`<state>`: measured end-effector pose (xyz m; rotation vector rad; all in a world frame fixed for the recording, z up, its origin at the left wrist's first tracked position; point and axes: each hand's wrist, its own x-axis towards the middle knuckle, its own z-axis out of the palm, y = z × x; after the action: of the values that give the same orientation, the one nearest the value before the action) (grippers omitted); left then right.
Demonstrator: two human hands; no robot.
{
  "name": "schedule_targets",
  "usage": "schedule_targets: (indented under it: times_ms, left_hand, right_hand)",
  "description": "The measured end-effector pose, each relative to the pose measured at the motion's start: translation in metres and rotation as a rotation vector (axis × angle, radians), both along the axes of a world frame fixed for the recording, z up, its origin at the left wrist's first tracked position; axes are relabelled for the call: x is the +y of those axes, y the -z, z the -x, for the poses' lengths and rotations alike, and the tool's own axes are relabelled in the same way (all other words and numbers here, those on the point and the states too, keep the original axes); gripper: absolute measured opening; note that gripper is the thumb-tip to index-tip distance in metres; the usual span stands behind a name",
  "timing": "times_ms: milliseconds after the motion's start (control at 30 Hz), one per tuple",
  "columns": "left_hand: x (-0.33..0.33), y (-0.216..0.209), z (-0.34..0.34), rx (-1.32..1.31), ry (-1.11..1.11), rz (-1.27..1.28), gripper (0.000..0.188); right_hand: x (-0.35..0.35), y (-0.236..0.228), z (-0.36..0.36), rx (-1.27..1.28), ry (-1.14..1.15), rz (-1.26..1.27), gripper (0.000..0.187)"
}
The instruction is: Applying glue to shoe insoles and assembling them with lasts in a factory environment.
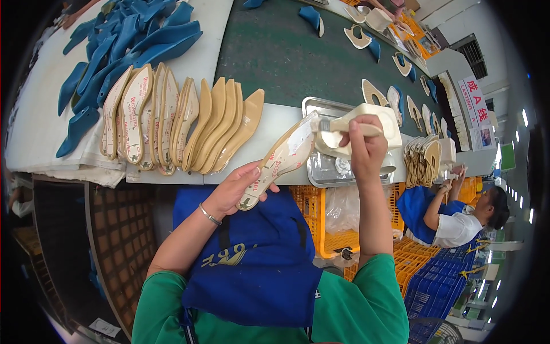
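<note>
My left hand (pixel 239 184) is closed round the heel end of a beige shoe insole (pixel 279 166) and holds it at a slant above the table's front edge. In my right hand (pixel 366 148) is a flat brush (pixel 325 125), gripped by its pale handle. Its bristles are at the insole's far tip, where a whitish wet-looking patch shows. Just behind the brush, a cream plastic container (pixel 392 127) stands on a metal tray (pixel 312 172); its inside is partly hidden by my right hand.
Several insoles (pixel 137 117) stand in a row at left, with a heap of blue shoe lasts (pixel 154 49) behind them. A dark green conveyor belt (pixel 275 63) carries shoe parts. Orange crates (pixel 329 243) sit below the table; a co-worker (pixel 458 223) is at right.
</note>
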<state>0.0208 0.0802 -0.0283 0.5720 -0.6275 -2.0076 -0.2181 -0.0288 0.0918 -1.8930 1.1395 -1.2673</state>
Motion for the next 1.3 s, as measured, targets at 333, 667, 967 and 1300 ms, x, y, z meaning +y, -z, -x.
schedule_targets:
  times_ms: [333, 667, 967, 1300]
  left_hand:
    - [0.002, 0.003, 0.008, 0.141, -0.050, -0.079, 0.046]
    - [0.001, -0.004, 0.024, 0.241, -0.177, -0.229, 0.042]
    - [0.004, -0.001, 0.025, 0.384, -0.185, -0.301, 0.043]
    - [0.006, 0.001, 0.023, 0.253, -0.217, -0.278, 0.045]
  right_hand:
    - [0.023, 0.008, -0.012, -0.086, -0.020, -0.083, 0.012]
    - [0.065, 0.033, -0.034, 0.190, -0.098, 0.205, 0.002]
    - [0.039, 0.039, -0.026, 0.060, 0.017, 0.045, 0.006]
    - [0.055, 0.038, -0.043, 0.014, -0.060, -0.029, 0.008]
